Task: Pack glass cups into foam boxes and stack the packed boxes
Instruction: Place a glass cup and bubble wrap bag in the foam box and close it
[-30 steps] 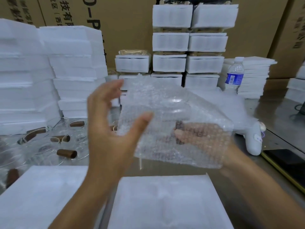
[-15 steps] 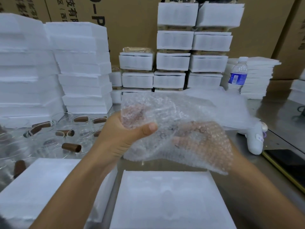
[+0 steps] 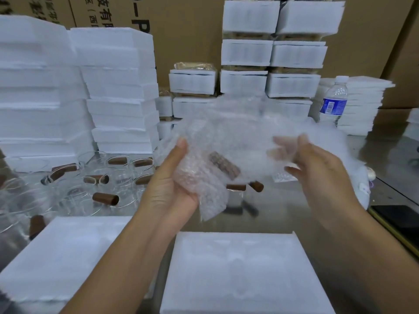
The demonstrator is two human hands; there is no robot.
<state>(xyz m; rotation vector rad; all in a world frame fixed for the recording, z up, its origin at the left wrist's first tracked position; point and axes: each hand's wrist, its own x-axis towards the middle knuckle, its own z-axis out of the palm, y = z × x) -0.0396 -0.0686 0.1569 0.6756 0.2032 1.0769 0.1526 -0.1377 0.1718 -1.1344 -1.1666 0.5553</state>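
A sheet of clear bubble wrap [image 3: 238, 137] is held up between both hands above the grey metal counter [image 3: 283, 214]. The lower left part of the wrap is gripped by the left hand [image 3: 172, 186], with the thumb raised along the front of the sheet and the fingers curled behind it. A clear glass cup with a brown cylindrical handle [image 3: 223, 164] is enclosed in the wrap, just right of the left thumb; only the handle is made out clearly through the bubbles. The right hand [image 3: 322, 168] is placed against the right part of the wrap, its fingers [image 3: 280, 141] seen blurred through the sheet; whether the wrap is pinched or only touched cannot be told.

A white rectangular foam box [image 3: 247, 268] is set on the counter directly below the hands. A second white foam slab [image 3: 56, 257] is located below the left forearm. Loose glass cups with brown handles [image 3: 99, 189] are grouped left of the left hand. Packed white foam boxes [image 3: 272, 53] are stacked beyond the hands, and a clear plastic water bottle with a blue label [image 3: 334, 103] is stood beyond the right hand.
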